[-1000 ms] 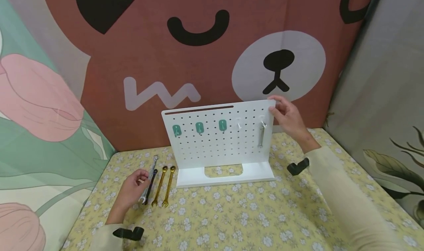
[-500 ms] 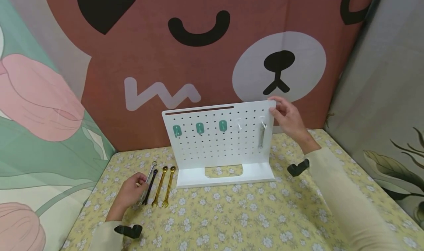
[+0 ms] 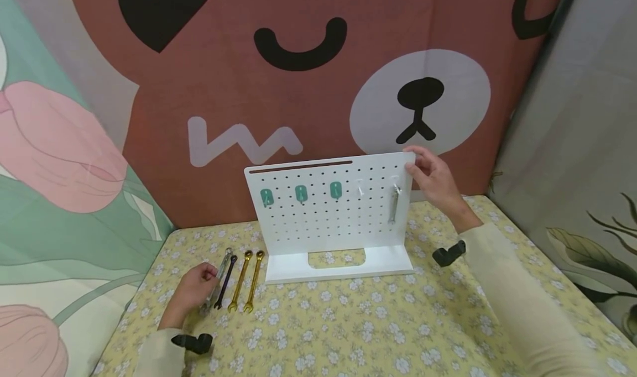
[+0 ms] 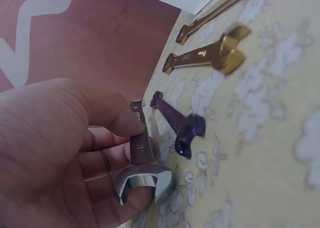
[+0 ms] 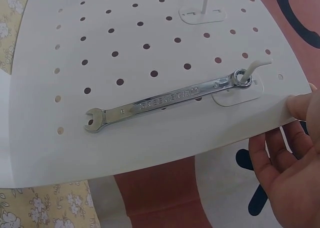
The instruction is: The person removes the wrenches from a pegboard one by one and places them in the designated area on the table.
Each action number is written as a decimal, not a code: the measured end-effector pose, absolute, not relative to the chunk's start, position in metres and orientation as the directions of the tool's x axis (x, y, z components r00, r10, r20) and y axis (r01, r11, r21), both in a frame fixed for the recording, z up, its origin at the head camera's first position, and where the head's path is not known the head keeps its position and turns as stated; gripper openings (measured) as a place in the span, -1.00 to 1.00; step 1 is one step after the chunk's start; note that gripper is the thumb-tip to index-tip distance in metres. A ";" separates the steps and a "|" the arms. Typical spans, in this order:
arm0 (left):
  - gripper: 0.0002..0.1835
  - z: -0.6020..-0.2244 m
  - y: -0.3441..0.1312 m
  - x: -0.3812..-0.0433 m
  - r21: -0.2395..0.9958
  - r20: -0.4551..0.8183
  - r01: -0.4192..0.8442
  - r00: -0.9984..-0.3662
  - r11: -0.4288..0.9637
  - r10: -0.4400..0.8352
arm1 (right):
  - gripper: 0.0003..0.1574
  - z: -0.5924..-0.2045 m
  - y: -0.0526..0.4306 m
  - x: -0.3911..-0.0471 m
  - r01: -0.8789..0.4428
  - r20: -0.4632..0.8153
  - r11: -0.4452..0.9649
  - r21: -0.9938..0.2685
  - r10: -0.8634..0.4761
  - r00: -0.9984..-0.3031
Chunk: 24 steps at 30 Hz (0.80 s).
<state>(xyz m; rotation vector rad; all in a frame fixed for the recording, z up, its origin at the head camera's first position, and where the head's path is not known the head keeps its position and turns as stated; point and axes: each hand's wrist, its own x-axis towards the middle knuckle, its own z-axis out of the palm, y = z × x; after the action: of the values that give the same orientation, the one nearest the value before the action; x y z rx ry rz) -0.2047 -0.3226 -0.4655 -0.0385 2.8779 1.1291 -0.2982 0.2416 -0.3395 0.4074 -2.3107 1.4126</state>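
Observation:
My left hand point(image 3: 196, 286) pinches a silver combination wrench point(image 4: 142, 148) between thumb and fingers, its open end toward the wrist camera, at the left end of a row of wrenches. Beside it lie a dark purple wrench point(image 3: 226, 282) and two gold wrenches point(image 3: 240, 281) on the table. My right hand point(image 3: 438, 181) grips the upper right corner of a white pegboard point(image 3: 328, 222), thumb in front and fingers behind. Another silver wrench point(image 5: 160, 98) hangs by its ring end from a white hook point(image 5: 256, 67) near that hand.
Three green hooks point(image 3: 301, 193) and a second white hook point(image 3: 360, 189) are fixed along the board's upper part. The board stands on a white base point(image 3: 288, 269) with a cutout. A yellow flowered cloth point(image 3: 358, 333) covers the table, and a bear-print curtain point(image 3: 224, 78) hangs behind.
My left hand has lowered the silver wrench and shifted it slightly left, drawing it apart from the purple wrench, which now shows fully. The right hand keeps its hold on the board.

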 end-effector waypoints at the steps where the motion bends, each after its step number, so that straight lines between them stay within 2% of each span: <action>1: -0.86 -0.466 -0.323 -0.205 0.678 -0.055 -0.038 -0.998 0.734 -0.001 | -0.48 -0.340 0.242 -0.298 -0.444 0.479 0.445 -0.778 -0.038 -0.877; 16: -0.87 -0.465 -0.326 -0.209 0.621 -0.059 -0.030 -0.998 0.784 0.009 | -0.49 -0.339 0.243 -0.298 -0.426 0.459 0.451 -0.784 -0.041 -0.887; 24: -0.89 -0.462 -0.324 -0.210 0.531 -0.057 -0.031 -0.998 0.847 -0.001 | -0.49 -0.338 0.242 -0.297 -0.422 0.453 0.449 -0.788 -0.041 -0.890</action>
<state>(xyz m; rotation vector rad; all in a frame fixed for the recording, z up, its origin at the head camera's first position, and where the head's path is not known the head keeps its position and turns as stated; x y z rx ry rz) -0.2103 -0.3236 -0.4621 -0.0261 2.9659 0.8546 -0.2970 0.2422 -0.3380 0.3918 -2.3354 1.4234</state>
